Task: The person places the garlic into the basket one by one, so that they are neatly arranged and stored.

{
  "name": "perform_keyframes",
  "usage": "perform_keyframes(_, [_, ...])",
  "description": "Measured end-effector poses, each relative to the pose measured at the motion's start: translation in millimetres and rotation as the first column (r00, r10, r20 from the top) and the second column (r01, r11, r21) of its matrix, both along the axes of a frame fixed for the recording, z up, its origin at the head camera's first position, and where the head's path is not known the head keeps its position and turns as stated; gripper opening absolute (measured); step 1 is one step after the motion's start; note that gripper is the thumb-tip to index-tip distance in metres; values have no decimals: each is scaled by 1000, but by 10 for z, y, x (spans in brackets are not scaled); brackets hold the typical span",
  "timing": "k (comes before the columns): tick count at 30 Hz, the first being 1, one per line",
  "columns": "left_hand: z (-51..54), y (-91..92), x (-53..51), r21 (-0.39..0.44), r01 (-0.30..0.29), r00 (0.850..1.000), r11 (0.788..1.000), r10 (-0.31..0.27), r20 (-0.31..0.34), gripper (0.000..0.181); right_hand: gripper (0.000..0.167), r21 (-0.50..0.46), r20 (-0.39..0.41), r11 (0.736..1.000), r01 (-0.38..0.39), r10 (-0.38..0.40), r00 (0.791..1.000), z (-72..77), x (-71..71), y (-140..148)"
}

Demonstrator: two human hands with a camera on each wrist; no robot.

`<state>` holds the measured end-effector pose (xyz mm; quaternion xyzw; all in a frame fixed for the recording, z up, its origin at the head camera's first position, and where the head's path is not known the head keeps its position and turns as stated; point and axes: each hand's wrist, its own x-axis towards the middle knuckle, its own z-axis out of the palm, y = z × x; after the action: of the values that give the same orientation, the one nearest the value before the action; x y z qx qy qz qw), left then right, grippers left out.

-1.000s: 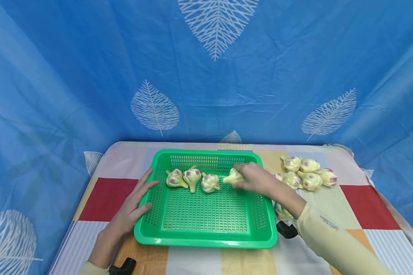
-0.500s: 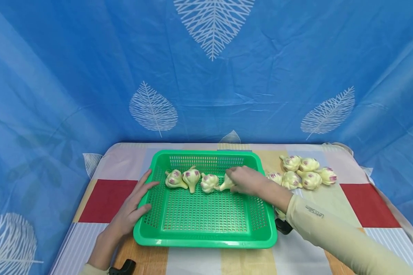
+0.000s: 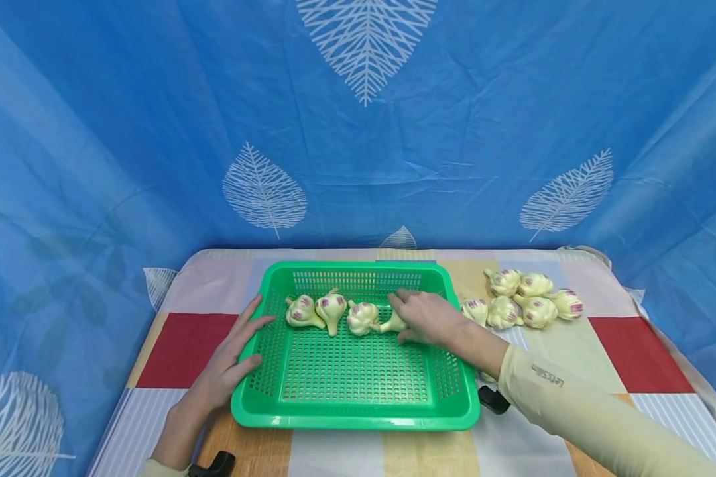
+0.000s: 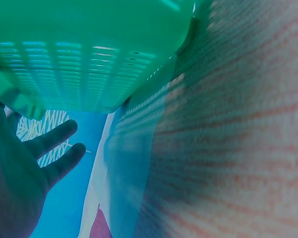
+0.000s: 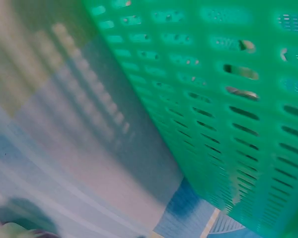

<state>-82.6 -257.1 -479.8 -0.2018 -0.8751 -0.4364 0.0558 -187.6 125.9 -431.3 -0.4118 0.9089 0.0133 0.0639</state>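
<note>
My left hand (image 3: 223, 368) rests with fingers spread against the left rim of a green plastic basket (image 3: 358, 421). The left wrist view shows that hand's straight fingers (image 4: 62, 166) beside the basket's perforated wall. My right hand (image 3: 432, 320) is inside the basket at its right side, fingers parted over a garlic bulb (image 3: 393, 324). Part of that bulb is hidden under the hand; its stem points left. In a row to its left lie a garlic bulb (image 3: 362, 318), a second bulb (image 3: 331, 309) and a third bulb (image 3: 303, 311).
Several more garlic bulbs (image 3: 537, 311) lie grouped on the patchwork tablecloth (image 3: 638, 358) right of the basket. Another is partly hidden under the right forearm. A blue curtain (image 3: 358, 165) with white leaf prints hangs behind the table.
My right hand has moved the garlic bulb slightly left and down, up to the row. Its fingers have since spread apart from the bulb. The left hand stays in place.
</note>
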Motion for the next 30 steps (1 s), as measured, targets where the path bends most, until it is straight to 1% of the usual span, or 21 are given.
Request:
perform_keyframes(5, [4, 6, 9, 11, -8, 1000, 1000, 8, 3, 62, 89, 16, 24, 1000, 17, -17, 1000, 61, -8, 51])
perform_keyframes(9, [17, 14, 12, 18, -13, 1000, 1000, 13, -12, 62, 88, 19, 31, 1000, 15, -16, 999, 112, -5, 99])
perform_keyframes(13, [14, 10, 13, 16, -11, 1000, 1000, 11, -13, 63, 81, -5, 6, 1000, -3, 3, 1000, 183, 25, 159])
perform_keyframes(17, [-7, -1, 7, 12, -8, 1000, 1000, 8, -8, 64, 78, -72, -11, 997, -6, 5, 1000, 254, 70, 246])
perform_keyframes(21, [-15, -9, 4, 6, -4, 1000, 1000, 4, 2, 64, 78, -157, -2, 988, 8, -8, 1000, 289, 116, 351])
perform_keyframes(24, [-5, -5, 4, -1, -6, 1000, 1000, 6, 10, 64, 78, -193, -20, 981, 5, -9, 1000, 290, 158, 453])
perform_keyframes(27, [2, 4, 3, -3, -12, 1000, 1000, 12, 2, 63, 78, -218, -42, 976, 5, -14, 999, 272, 216, 572])
perform_keyframes(30, [6, 11, 8, 2, -21, 1000, 1000, 21, -6, 62, 76, -247, -48, 969, 23, -36, 998, 245, 295, 696])
